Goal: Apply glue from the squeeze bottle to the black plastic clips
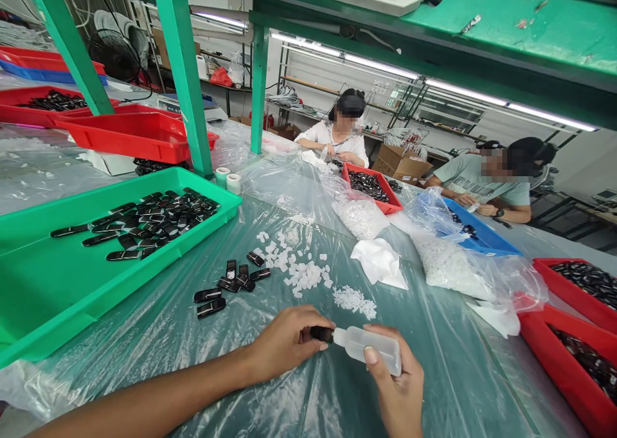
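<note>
Head view: left hand (284, 343) pinching oblong black piece (321, 334); right hand (403, 377) gripping translucent, round-shouldered bottle (372, 348).

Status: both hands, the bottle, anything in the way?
Left hand pinching black piece. Right hand gripping translucent bottle. Nozzle at the piece's end. No obstruction visible between them.

Long white tube lights (380, 66) blaze across the far side, past open, dark-framed shelving (308, 83); green-painted posts (184, 74) slant up on the left, beyond a clear-plastic-covered green worktable (463, 367).
</note>
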Available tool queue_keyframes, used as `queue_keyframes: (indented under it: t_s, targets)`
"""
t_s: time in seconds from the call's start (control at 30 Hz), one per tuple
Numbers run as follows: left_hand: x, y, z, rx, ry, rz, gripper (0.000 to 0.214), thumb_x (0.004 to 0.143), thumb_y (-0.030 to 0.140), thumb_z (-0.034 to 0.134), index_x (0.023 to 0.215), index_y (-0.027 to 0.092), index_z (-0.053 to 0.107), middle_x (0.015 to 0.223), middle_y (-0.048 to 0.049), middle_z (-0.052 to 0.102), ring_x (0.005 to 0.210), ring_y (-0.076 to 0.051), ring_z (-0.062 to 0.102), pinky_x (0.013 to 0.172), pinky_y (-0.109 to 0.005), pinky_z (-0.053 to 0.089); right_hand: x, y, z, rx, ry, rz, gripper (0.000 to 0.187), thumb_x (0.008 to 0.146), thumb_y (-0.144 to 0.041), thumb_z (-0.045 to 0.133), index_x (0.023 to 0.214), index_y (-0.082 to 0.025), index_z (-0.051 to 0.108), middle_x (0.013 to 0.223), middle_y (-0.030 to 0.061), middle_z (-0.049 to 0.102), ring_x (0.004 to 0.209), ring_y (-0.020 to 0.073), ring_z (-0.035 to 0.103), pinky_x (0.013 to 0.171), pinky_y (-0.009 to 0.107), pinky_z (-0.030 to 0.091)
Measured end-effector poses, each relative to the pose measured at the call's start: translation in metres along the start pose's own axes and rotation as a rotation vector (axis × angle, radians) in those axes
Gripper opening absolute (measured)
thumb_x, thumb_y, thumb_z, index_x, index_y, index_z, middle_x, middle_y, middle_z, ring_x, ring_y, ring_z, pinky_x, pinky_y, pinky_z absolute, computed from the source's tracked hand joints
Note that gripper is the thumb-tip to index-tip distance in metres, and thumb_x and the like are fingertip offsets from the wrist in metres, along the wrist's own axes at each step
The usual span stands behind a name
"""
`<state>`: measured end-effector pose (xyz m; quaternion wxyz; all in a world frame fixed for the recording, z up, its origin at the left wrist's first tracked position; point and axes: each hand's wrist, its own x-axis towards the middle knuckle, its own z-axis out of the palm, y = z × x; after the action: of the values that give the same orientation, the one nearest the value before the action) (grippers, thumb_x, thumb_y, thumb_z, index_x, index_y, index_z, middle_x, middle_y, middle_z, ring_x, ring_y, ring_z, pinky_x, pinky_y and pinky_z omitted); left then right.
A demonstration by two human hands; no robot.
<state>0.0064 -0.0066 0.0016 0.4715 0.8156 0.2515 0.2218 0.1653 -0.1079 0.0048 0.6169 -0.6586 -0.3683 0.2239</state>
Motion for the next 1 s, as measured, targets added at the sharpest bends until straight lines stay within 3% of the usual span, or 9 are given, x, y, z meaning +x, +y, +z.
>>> queue_keyframes:
  t_s: [0.67,0.87,1.0]
  targets:
    - [-0.0036,0.0062,-0.0018,-0.026,-0.045,-0.016,0.020,0.082,0.026,0.057,0.101,0.021,0.061,0.096,-0.0056,0.058,0.071,-0.014,0.056,0.057,-0.020,0.043,-0.0018,-0.0023,-0.0007,-0.051,0.005,-0.106,0.030,0.066,-0.045,0.067,0.080,-0.019,0.065,0.078,0.0050,0.061,0.060,0.0160,0.054,0.050,0.024,0.045]
    - [-0.0022,0.0049,-0.0027,0.041,-0.089,-0.002,0.017,0.087,0.025,0.049,0.098,0.021,0.061,0.085,-0.0034,0.064,0.066,-0.014,0.057,0.055,-0.020,0.041,-0.0013,0.0027,-0.0026,-0.049,-0.020,-0.136,0.029,0.065,-0.044,0.068,0.081,-0.019,0.066,0.076,0.0035,0.061,0.059,0.0151,0.054,0.051,0.024,0.044]
    - [-0.0027,0.0033,-0.0026,0.047,-0.094,-0.038,0.017,0.085,0.029,0.053,0.098,0.021,0.061,0.084,-0.0034,0.066,0.064,-0.015,0.059,0.053,-0.019,0.040,-0.0016,0.0037,-0.0027,-0.049,-0.033,-0.140,0.028,0.066,-0.043,0.067,0.081,-0.020,0.066,0.077,0.0030,0.061,0.060,0.0151,0.055,0.051,0.023,0.043]
